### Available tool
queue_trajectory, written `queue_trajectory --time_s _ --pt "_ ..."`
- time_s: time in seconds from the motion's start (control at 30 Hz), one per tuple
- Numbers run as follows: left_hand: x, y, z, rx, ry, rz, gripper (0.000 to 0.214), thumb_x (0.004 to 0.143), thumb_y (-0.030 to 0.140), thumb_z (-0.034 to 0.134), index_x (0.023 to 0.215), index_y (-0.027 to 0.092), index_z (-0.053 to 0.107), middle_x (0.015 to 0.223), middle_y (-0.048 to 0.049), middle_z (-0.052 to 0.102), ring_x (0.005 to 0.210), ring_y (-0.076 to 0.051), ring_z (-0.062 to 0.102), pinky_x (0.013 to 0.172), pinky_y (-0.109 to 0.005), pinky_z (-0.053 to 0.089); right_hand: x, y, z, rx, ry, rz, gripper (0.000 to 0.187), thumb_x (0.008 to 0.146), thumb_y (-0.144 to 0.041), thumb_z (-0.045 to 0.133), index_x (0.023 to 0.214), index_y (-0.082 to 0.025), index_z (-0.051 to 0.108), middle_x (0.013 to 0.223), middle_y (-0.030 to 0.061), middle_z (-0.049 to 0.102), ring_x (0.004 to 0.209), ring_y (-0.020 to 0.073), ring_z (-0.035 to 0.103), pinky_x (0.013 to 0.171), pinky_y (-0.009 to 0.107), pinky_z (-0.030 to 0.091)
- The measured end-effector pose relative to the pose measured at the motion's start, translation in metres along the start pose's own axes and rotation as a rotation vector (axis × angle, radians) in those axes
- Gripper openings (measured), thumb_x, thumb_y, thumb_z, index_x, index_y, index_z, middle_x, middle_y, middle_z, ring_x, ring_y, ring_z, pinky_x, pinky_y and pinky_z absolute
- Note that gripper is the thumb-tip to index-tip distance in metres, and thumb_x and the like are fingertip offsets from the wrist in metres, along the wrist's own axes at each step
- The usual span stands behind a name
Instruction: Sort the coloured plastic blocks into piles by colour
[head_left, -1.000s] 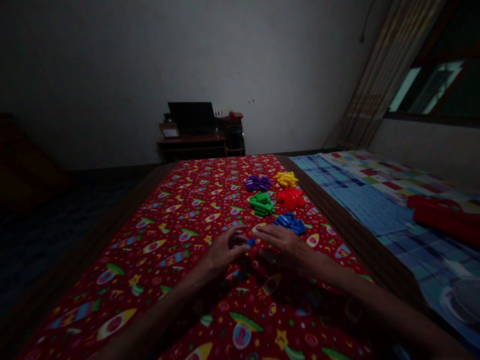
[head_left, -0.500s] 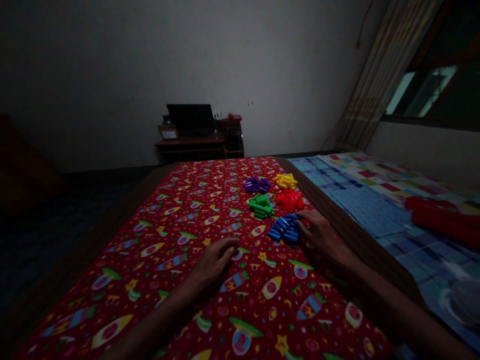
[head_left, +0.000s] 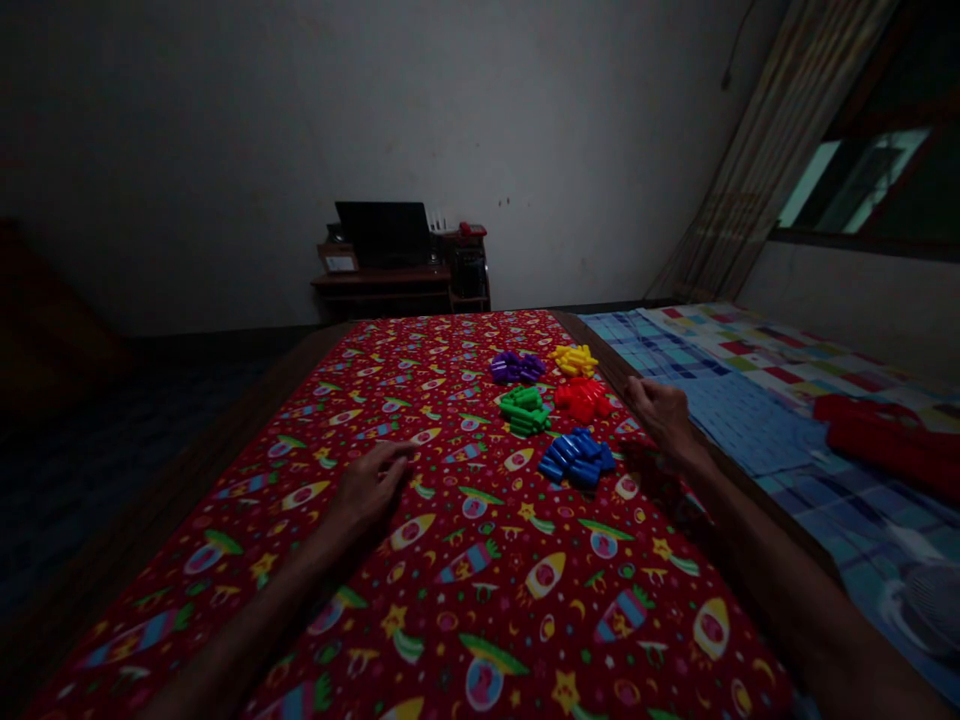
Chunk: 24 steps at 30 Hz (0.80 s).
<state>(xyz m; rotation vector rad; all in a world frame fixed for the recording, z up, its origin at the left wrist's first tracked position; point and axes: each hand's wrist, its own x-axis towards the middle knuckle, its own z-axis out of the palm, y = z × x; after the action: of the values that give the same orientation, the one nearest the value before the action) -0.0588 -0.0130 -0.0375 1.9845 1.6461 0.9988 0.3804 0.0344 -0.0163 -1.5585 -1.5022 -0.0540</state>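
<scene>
My left hand (head_left: 369, 487) rests low over the red patterned cloth (head_left: 480, 560), left of the coloured pieces, its fingers loosely stretched and holding nothing. My right hand (head_left: 660, 412) is raised near the cloth's right edge with curled fingers; whatever they may hold is hidden. Closest to it are a pile of blue tube-shaped pieces (head_left: 576, 458) and a pile of red pieces (head_left: 583, 399); it touches neither. Beyond lie piles of green tube-shaped pieces (head_left: 524, 411), purple pieces (head_left: 517, 367) and yellow pieces (head_left: 574, 360).
A bed with a blue checked cover (head_left: 750, 420) adjoins the table on the right, with red fabric (head_left: 892, 440) and a round fan-like object (head_left: 930, 605) on it. At the far wall, a dark monitor (head_left: 384, 234) stands on a small desk (head_left: 382, 281). The room is dim.
My right hand has left the blue pile, moving right and farther away, and its fingers have curled in. My left hand has shifted left and slightly farther away across the cloth.
</scene>
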Motion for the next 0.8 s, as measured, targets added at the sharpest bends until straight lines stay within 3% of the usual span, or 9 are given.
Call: queue_trajectory --time_s 0.13,0.27,0.4,0.53,0.8 --pt "0.018 -0.048 -0.029 0.08 0.274 -0.214 0.03 0.076 0.028 0.05 0.097 0.018 0.068 0.101 -0.0072 0.072 0.096 -0.023 0.067 0.087 -0.033 0.052 0.034 0.028 0.033 0.272 0.197 0.328 0.062 0.082 -0.066 0.038 0.06 -0.015 0.065 0.058 0.0091 0.066 0.052 0.0171 0.06 0.052 0.027 0.043" --pt "0.017 -0.078 -0.048 -0.1 0.44 -0.486 0.033 0.078 0.021 0.049 0.105 0.014 0.064 0.096 -0.0075 0.072 0.09 -0.021 0.069 0.071 -0.027 0.055 0.032 0.054 0.063 0.311 0.234 0.386 0.06 0.08 -0.066 0.04 0.062 -0.015 0.065 0.06 0.0108 0.067 0.053 0.0188 0.06 0.051 0.029 0.043" --pt "0.012 -0.08 -0.052 -0.17 0.471 -0.57 0.033 0.076 0.021 0.053 0.106 0.016 0.065 0.093 -0.0067 0.073 0.09 -0.02 0.07 0.058 -0.02 0.051 0.02 0.069 0.074 0.275 0.206 0.38 0.06 0.078 -0.067 0.04 0.064 -0.015 0.065 0.061 0.0115 0.068 0.053 0.0198 0.06 0.051 0.03 0.043" --pt "0.013 -0.08 -0.052 -0.175 0.45 -0.568 0.03 0.076 0.022 0.054 0.102 0.018 0.067 0.083 -0.0038 0.073 0.089 -0.019 0.07 0.061 -0.019 0.051 0.018 0.073 0.074 0.289 0.217 0.385 0.061 0.077 -0.07 0.04 0.064 -0.016 0.065 0.059 0.0105 0.067 0.053 0.0203 0.06 0.051 0.03 0.043" --pt "0.014 -0.088 -0.053 -0.308 0.518 -0.62 0.028 0.072 0.025 0.055 0.097 0.02 0.067 0.087 -0.0028 0.07 0.084 -0.016 0.068 0.059 -0.017 0.049 0.019 0.074 0.073 0.314 0.215 0.42 0.058 0.077 -0.068 0.043 0.065 -0.016 0.065 0.062 0.0101 0.069 0.054 0.0194 0.061 0.053 0.03 0.045"
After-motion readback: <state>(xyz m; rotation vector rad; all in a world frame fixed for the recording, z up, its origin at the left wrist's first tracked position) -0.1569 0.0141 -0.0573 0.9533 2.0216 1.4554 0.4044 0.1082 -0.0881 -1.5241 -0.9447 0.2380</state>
